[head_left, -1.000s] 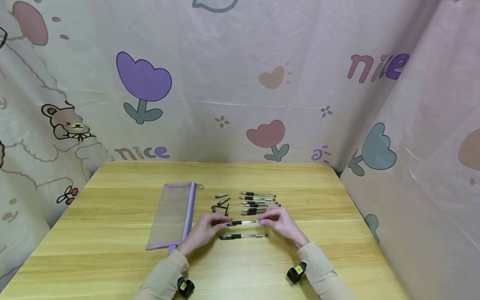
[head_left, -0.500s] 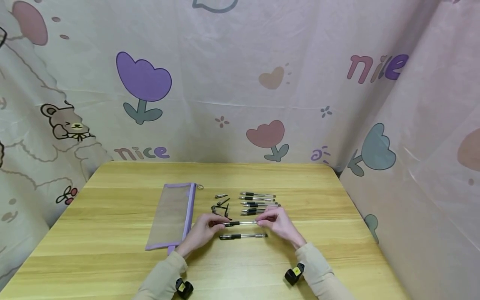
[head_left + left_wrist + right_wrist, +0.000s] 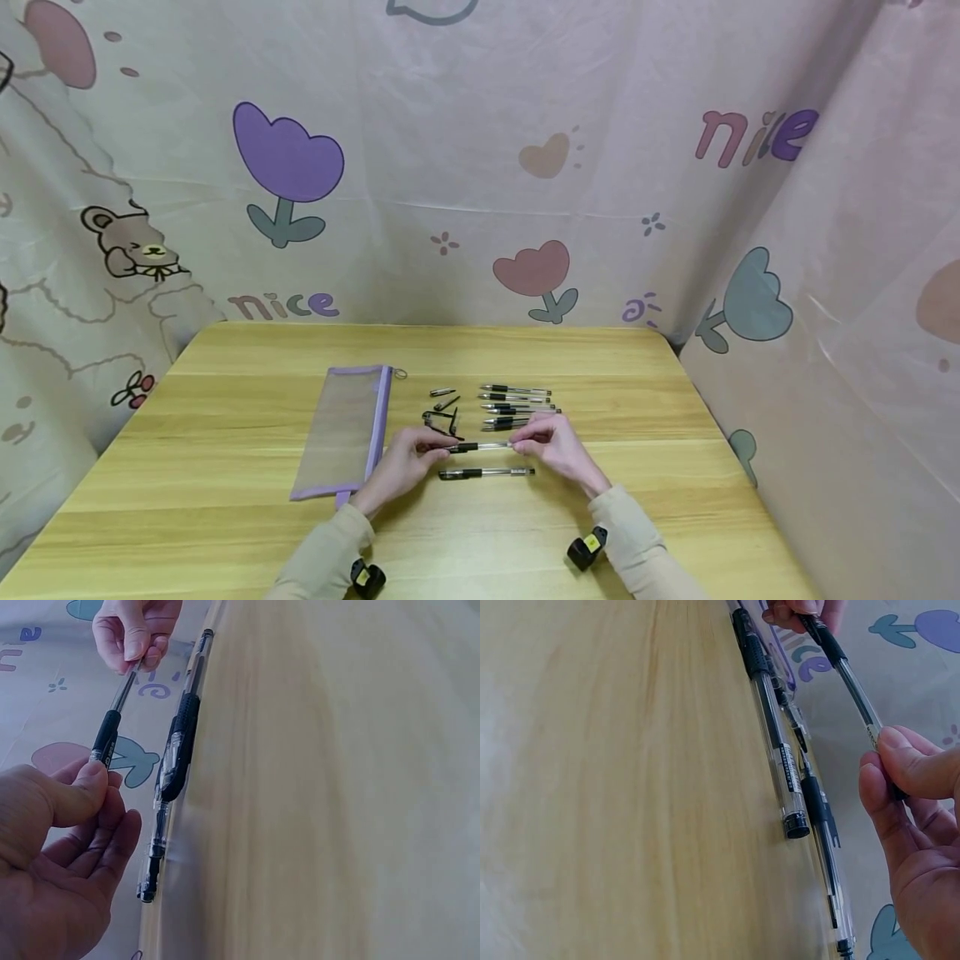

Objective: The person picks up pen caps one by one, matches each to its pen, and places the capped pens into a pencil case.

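At the head view's lower centre, my left grip (image 3: 403, 462) pinches the pen (image 3: 483, 446) at its front, my right grip (image 3: 558, 450) its tail, and I should hold both ends in line.

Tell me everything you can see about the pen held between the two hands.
The held pen is slim, with a clear, plastic-looking barrel, a black grip and a small white label near its dark rear end. It is held crosswise, clear of the table. The left hand pinches its front, hiding the tip; the right hand pinches the rear.
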`<state>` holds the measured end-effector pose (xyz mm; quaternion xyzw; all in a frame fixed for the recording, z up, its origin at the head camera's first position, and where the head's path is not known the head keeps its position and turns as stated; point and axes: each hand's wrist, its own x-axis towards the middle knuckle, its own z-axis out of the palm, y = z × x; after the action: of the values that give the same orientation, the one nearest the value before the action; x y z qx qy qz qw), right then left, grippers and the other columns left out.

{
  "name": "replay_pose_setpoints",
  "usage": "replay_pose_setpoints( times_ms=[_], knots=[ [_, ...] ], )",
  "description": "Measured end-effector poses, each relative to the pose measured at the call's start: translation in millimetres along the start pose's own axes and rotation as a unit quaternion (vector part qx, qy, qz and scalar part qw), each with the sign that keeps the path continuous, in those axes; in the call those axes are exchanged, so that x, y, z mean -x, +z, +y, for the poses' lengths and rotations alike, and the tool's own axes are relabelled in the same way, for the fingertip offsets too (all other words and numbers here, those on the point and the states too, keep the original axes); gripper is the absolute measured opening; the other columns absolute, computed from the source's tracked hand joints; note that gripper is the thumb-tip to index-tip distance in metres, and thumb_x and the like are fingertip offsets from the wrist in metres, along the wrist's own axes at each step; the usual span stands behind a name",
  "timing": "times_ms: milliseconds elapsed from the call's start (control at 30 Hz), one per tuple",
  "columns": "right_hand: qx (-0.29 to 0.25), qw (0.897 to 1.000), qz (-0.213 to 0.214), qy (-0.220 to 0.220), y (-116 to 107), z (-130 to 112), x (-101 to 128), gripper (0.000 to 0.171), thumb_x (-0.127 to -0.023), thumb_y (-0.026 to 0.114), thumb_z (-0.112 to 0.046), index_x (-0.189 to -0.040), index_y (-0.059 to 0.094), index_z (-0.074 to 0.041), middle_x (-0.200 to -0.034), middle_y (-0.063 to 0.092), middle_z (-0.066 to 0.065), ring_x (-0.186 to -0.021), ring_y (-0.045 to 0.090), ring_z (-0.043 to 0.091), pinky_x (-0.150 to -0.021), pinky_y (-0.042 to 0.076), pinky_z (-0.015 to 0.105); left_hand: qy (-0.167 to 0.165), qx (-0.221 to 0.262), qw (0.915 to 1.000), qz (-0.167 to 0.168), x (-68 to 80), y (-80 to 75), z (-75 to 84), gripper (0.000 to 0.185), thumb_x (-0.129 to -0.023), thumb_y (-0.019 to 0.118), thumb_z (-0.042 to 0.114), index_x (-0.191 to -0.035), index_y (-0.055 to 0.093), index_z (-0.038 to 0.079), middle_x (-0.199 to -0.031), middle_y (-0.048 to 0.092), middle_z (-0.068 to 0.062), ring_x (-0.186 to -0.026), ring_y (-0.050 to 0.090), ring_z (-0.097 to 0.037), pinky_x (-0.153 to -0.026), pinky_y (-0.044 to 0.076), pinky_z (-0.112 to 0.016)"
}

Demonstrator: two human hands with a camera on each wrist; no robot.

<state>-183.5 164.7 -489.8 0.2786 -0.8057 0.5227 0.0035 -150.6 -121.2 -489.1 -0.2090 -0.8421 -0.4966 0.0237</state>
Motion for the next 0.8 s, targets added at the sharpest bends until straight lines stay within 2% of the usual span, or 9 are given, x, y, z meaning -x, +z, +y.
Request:
replay_pose_setpoints(
  times_ms=[133, 233, 300, 367, 467, 567, 633, 800],
  knots=[
    [0.005, 1.0, 0.005, -0.03, 0.0, 2.7, 1.0, 0.011, -0.08, 0.078, 0.0, -0.091, 0.078, 0.002, -0.078, 0.066, 0.01, -0.073, 0.054, -0.001, -0.063, 0.048, 0.017, 0.0, 0.003, 0.9999, -0.009, -0.5, 0.6, 0.0, 0.021, -0.087, 0.073, 0.0, -0.106, 0.078, 0.007, -0.105, 0.077, -0.011, -0.09, 0.07, -0.016, -0.077, 0.056, -0.02],
    [0.004, 1.0, 0.004, -0.031, -0.9, 2.9, 0.7, 0.011, -0.081, 0.078, -0.001, -0.091, 0.078, 0.002, -0.08, 0.066, 0.007, -0.074, 0.055, -0.003, -0.064, 0.05, 0.017, -0.008, 0.012, 0.9997, -0.019, -1.9, -2.0, -1.1, 0.019, -0.089, 0.071, 0.002, -0.108, 0.077, 0.005, -0.106, 0.077, -0.013, -0.09, 0.07, -0.016, -0.077, 0.055, -0.02],
    [0.0, 1.0, -0.002, -0.018, -1.9, 2.5, 0.2, 0.013, -0.082, 0.077, -0.002, -0.094, 0.077, 0.002, -0.084, 0.068, 0.009, -0.078, 0.058, -0.002, -0.069, 0.054, 0.017, -0.014, 0.018, 0.9995, -0.023, -3.2, -4.5, -2.4, 0.018, -0.091, 0.07, 0.004, -0.108, 0.077, 0.004, -0.107, 0.076, -0.014, -0.091, 0.07, -0.017, -0.076, 0.055, -0.02],
    [-0.009, 1.0, -0.013, 0.015, -3.0, 2.0, -0.2, 0.016, -0.083, 0.077, -0.005, -0.098, 0.077, 0.002, -0.091, 0.07, 0.013, -0.083, 0.061, 0.0, -0.076, 0.057, 0.018, -0.017, 0.017, 0.9994, -0.024, -4.0, -7.3, -3.5, 0.018, -0.091, 0.07, 0.005, -0.108, 0.076, 0.003, -0.107, 0.076, -0.015, -0.092, 0.07, -0.02, -0.078, 0.055, -0.02],
    [-0.008, 0.999, -0.032, 0.043, -5.0, 3.4, 1.0, 0.019, -0.086, 0.076, -0.006, -0.104, 0.075, 0.002, -0.103, 0.071, 0.018, -0.093, 0.066, 0.01, -0.087, 0.057, 0.021, -0.018, 0.012, 0.9995, -0.021, -5.3, -9.8, -4.8, 0.017, -0.091, 0.071, 0.007, -0.107, 0.076, 0.003, -0.107, 0.076, -0.014, -0.094, 0.071, -0.024, -0.081, 0.055, -0.021],
    [0.012, 0.997, -0.041, 0.057, -7.1, 6.4, 3.6, 0.022, -0.087, 0.075, -0.006, -0.108, 0.075, -0.002, -0.109, 0.071, 0.017, -0.101, 0.066, 0.02, -0.093, 0.055, 0.023, -0.022, 0.006, 0.9997, -0.013, -5.7, -9.9, -5.2, 0.015, -0.09, 0.072, 0.007, -0.104, 0.076, 0.003, -0.105, 0.076, -0.013, -0.095, 0.071, -0.025, -0.083, 0.055, -0.021],
    [0.031, 0.997, -0.042, 0.056, -8.4, 8.2, 5.1, 0.023, -0.087, 0.074, -0.007, -0.109, 0.075, -0.003, -0.108, 0.071, 0.014, -0.101, 0.064, 0.021, -0.094, 0.053, 0.023, -0.027, 0.002, 0.9996, -0.009, -5.7, -9.3, -4.8, 0.015, -0.09, 0.072, 0.007, -0.103, 0.076, 0.003, -0.104, 0.076, -0.012, -0.095, 0.07, -0.025, -0.084, 0.054, -0.022],
    [0.07, 0.995, -0.046, 0.063, -10.6, 9.9, 7.6, 0.021, -0.086, 0.074, -0.006, -0.107, 0.076, -0.007, -0.1, 0.07, 0.008, -0.092, 0.06, 0.011, -0.085, 0.051, 0.021, -0.04, -0.019, 0.999, -0.008, -5.4, -6.2, -4.8, 0.014, -0.09, 0.073, 0.01, -0.102, 0.077, 0.006, -0.106, 0.076, -0.011, -0.101, 0.07, -0.028, -0.091, 0.056, -0.033]
  ],
)
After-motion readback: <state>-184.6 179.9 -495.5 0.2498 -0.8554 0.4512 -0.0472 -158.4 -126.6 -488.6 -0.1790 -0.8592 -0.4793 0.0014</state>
